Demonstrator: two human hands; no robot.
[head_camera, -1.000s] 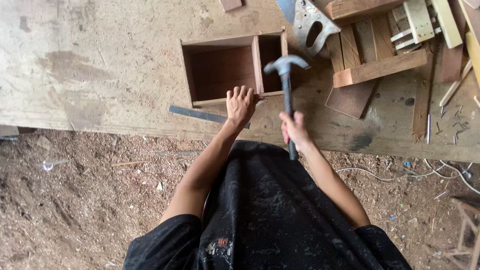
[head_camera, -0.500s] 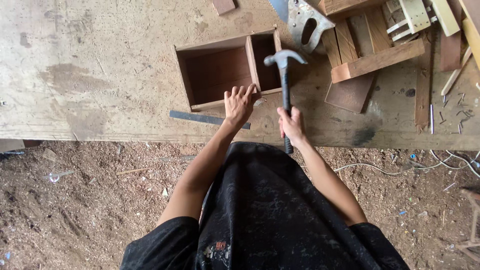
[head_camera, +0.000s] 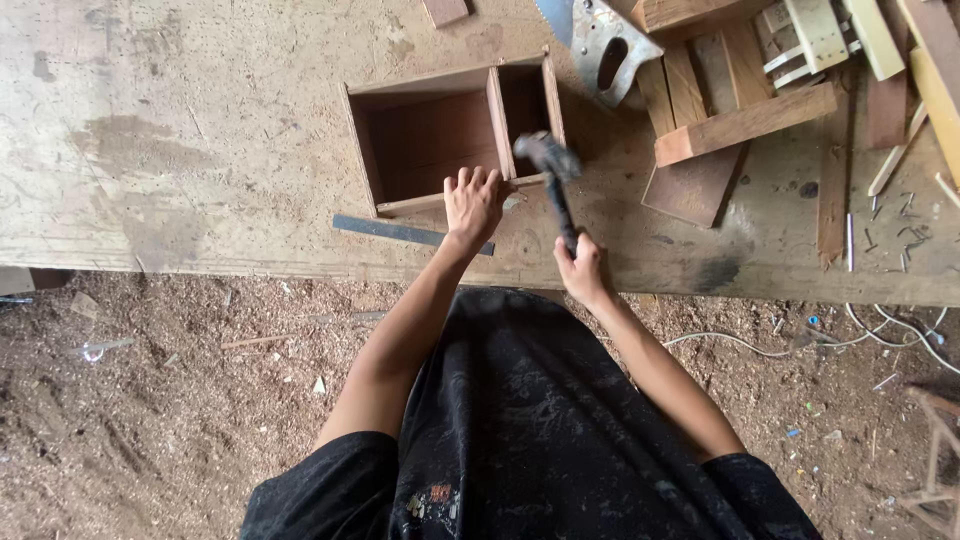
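- Two compartments make up the wooden box (head_camera: 455, 135), which lies on its side on the tabletop (head_camera: 200, 150) not far from the near edge; a thin upright board splits it into a wide left part and a narrow right part.
- Its inside is dark reddish-brown, while the cut edges of its boards are pale and raw.
- Left hand (head_camera: 473, 203) lies on the near wall of the box, by the foot of the dividing board, with its fingers (head_camera: 464, 182) spread a little and resting flat on the pale edge.
- Right hand (head_camera: 583, 270) is at the near edge of the tabletop, its fingers wrapped tight around the lower end of a hammer (head_camera: 556, 186).
- That hammer has a dark handle and a dark metal head; the head is blurred and sits over the near right corner of the box, just beside the left hand.
- One flat grey metal strip (head_camera: 410, 234) lies on the tabletop along the near side of the box, partly under the left wrist.
- Farther right, toward the far edge, a hand saw (head_camera: 600, 45) leans beside a stack of wood offcuts (head_camera: 740, 120).
- Several loose nails (head_camera: 900, 225) are scattered near the right end of the tabletop.
- Below the near edge, the ground is covered in sawdust (head_camera: 150, 400).
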